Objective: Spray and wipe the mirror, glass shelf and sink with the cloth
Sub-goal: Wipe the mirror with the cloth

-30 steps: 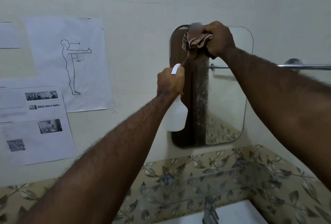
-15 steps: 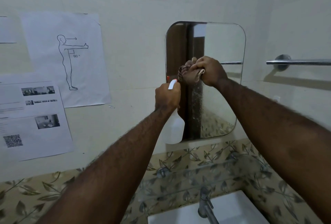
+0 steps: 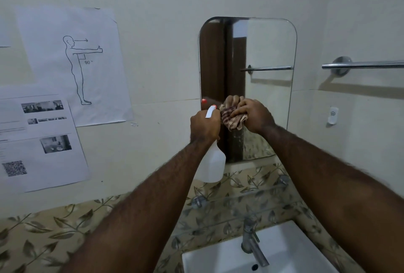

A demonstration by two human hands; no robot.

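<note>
Pressing a bunched checked cloth against the lower part of the mirror, the right hand has its fingers spread over the fabric and its grip closed on it, pinning it flat to the glass. The left hand is wrapped fully round the neck of a white spray bottle, held just beside the cloth at the mirror's lower left edge, with the red-tipped nozzle showing above the knuckles. The cloth looks soft and limp, so it should fold to any shape and is best taken as a wad under the palm, as it is now. The bottle looks like light plastic, stiff enough to hold by the neck with a finger free for the trigger. The mirror is rigid, fragile and probably slick where wet, so pressure should stay even. Streaks of moisture remain on the strip of glass below the cloth.

Compared with a second ago, the cloth hand has travelled from the mirror's top edge down to near its bottom, and the upper glass now reads clear. The bottle hand has kept its hold and its place beside the mirror. The glass shelf and the sink below look untouched so far.
</note>
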